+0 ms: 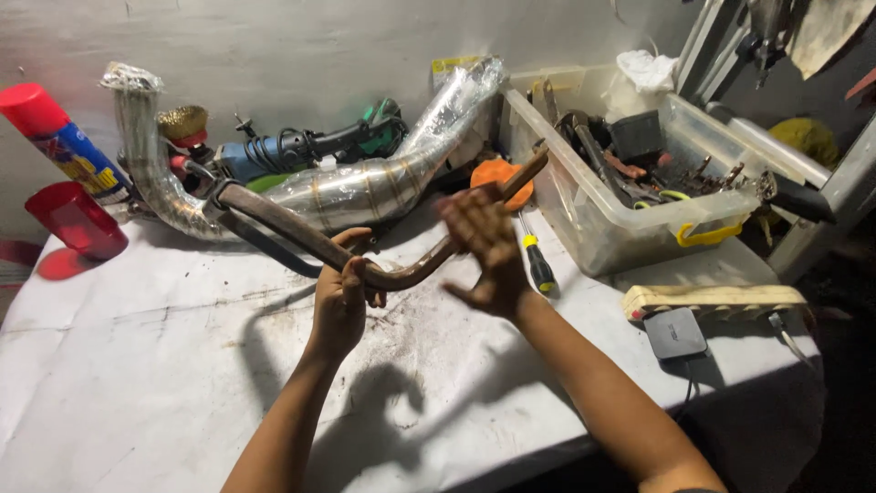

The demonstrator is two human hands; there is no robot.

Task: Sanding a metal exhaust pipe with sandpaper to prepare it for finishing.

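Above the white counter (164, 365), a rusty bent pipe (301, 233) is being held up clear for handling. It is being gripped at its bend by the left hand (339, 297), fingers wrapped tight, and steadied by the right hand (484, 246), fingers spread loosely against it.

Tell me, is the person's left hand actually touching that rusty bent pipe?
Touching. The head view shows the left hand with fingers wrapped around the rusty bent pipe at its lowest bend.

White table (182, 365): spray can (64, 141), red cap (75, 219), wrapped pipe (365, 187), screwdriver (538, 265), tool bin (630, 228).
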